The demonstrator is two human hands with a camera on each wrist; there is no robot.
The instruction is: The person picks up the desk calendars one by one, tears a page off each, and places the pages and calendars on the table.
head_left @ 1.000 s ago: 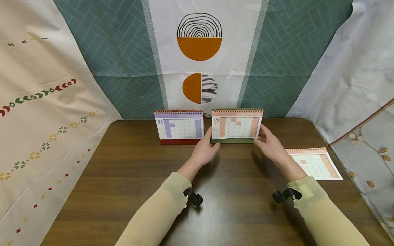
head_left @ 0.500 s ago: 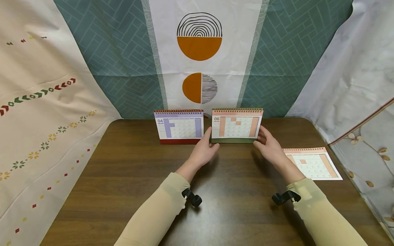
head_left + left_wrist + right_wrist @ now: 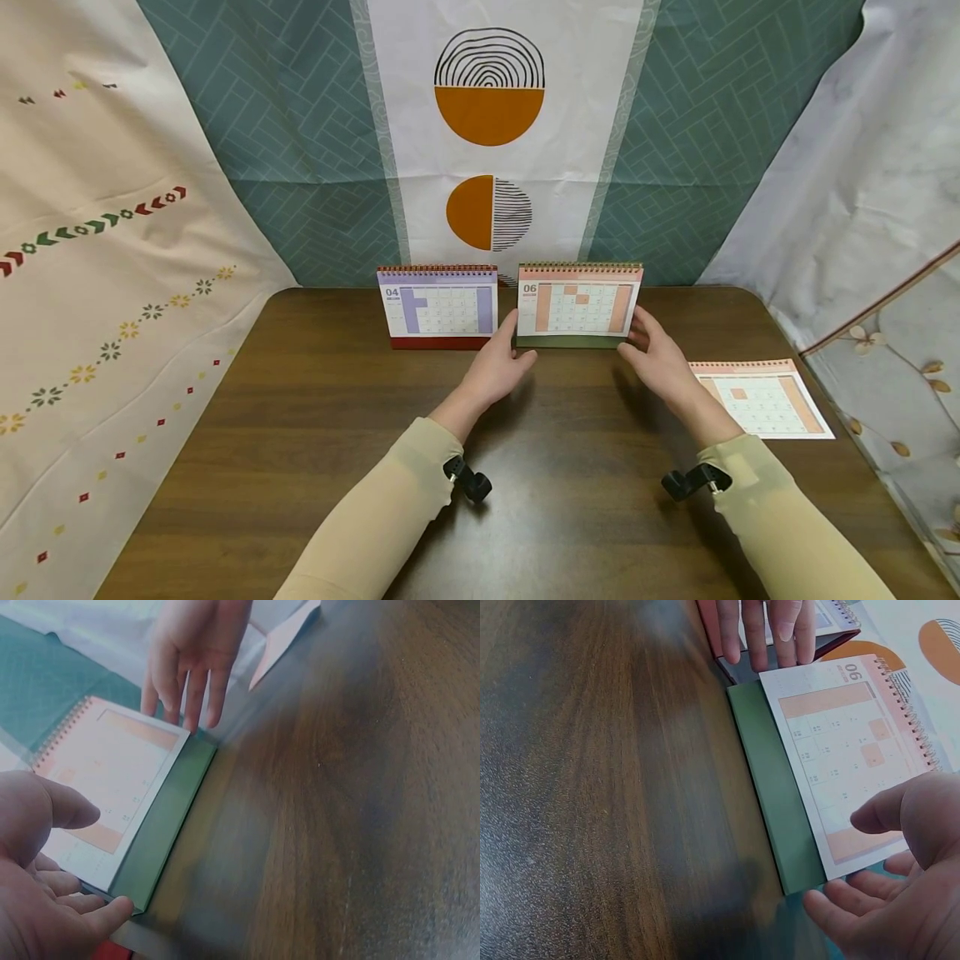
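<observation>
A desk calendar with a green base (image 3: 579,305) stands upright at the back of the table, its orange page marked 06. At its left edge is my left hand (image 3: 498,363), fingers extended beside the side of the base. My right hand (image 3: 656,353) is at the opposite edge, its fingers fairly straight and its thumb held apart. In the right wrist view, the right thumb hovers over the page (image 3: 840,750) corner while the fingertips lie by the edge. Whether the fingertips touch the calendar is hard to tell. A second calendar with a red base (image 3: 442,307), page 04 in purple, stands just left.
A loose orange calendar sheet (image 3: 768,400) lies flat on the right of the brown wooden table (image 3: 300,467). Patterned cloth (image 3: 300,125) hangs behind the table's back edge, with more cloth on both sides.
Almost nothing differs. The head view has shifted slightly; both hands stay at the sides of the green-based calendar, which keeps its place.
</observation>
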